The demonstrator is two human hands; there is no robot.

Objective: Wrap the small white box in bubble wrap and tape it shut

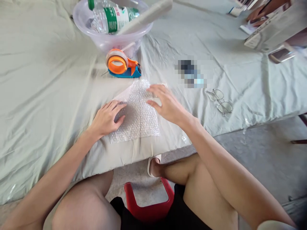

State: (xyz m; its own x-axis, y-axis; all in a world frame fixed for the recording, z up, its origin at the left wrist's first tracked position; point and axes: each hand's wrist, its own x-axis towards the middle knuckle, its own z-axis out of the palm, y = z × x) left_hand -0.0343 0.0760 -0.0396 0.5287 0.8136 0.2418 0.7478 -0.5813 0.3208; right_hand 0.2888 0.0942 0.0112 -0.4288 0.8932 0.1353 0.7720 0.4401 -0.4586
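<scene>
A sheet of clear bubble wrap (pixel 141 118) lies flat on the cloth-covered table, near its front edge. My left hand (pixel 107 117) rests at the wrap's left side, fingers apart and nothing held. Over the right edge of the wrap is my right hand (pixel 165 103), its thumb and fingers spread with nothing between them. A small pale item (pixel 163 84) shows partly behind that hand. Just beyond the wrap stands an orange and blue tape dispenser (pixel 123 65) with a roll of tape on it.
Behind the dispenser, a translucent basin (pixel 96 35) holds a plastic bottle (pixel 117 19) and a pale roll (pixel 148 16). Eyeglasses (pixel 220 102) and a blurred-out item (pixel 192 73) lie to the right. At the far right, a person's hand (pixel 261 16) is near a box (pixel 275 30) and a phone (pixel 281 55).
</scene>
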